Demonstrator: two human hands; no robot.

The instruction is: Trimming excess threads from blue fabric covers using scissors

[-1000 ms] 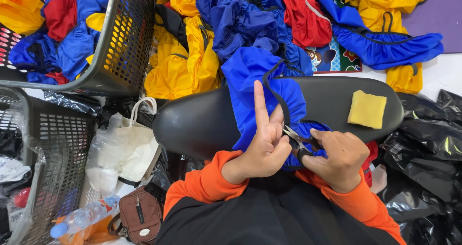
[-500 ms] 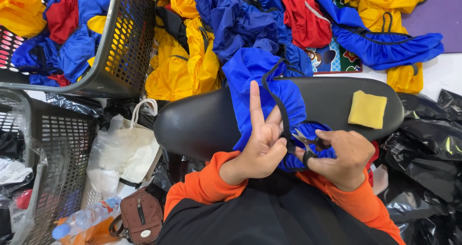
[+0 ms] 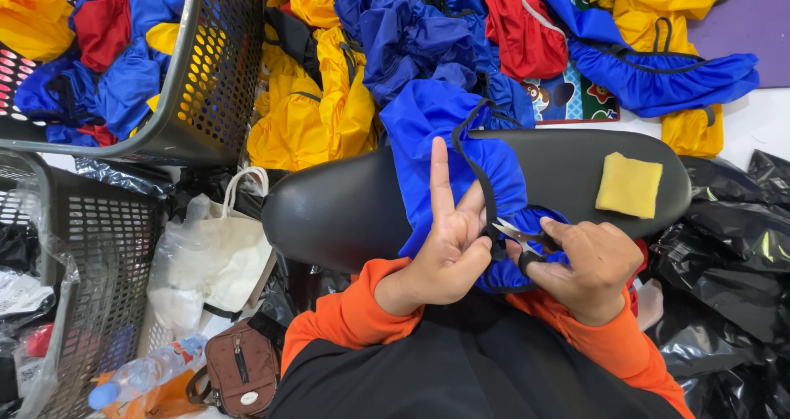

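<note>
A blue fabric cover [image 3: 448, 139] with black elastic trim lies draped over a black padded seat [image 3: 346, 209] in front of me. My left hand [image 3: 444, 242] pinches the black trim near the cover's lower edge, its index finger pointing straight up. My right hand [image 3: 588, 267] holds small scissors [image 3: 522, 238], the blades meeting the trim right beside my left fingers. Both sleeves are orange.
A yellow sponge [image 3: 629, 184] lies on the seat's right end. Piles of yellow, blue and red covers [image 3: 329, 98] fill the floor beyond. A grey mesh basket [image 3: 206, 73] holds more at upper left; another basket [image 3: 90, 263], a white bag [image 3: 218, 250], a brown pouch [image 3: 243, 370] and a bottle [image 3: 140, 374] sit left. Black plastic bags [image 3: 732, 254] lie right.
My hands stayed at the cover's lower edge. The left index finger tilted slightly more upright and the scissors shifted a little along the trim.
</note>
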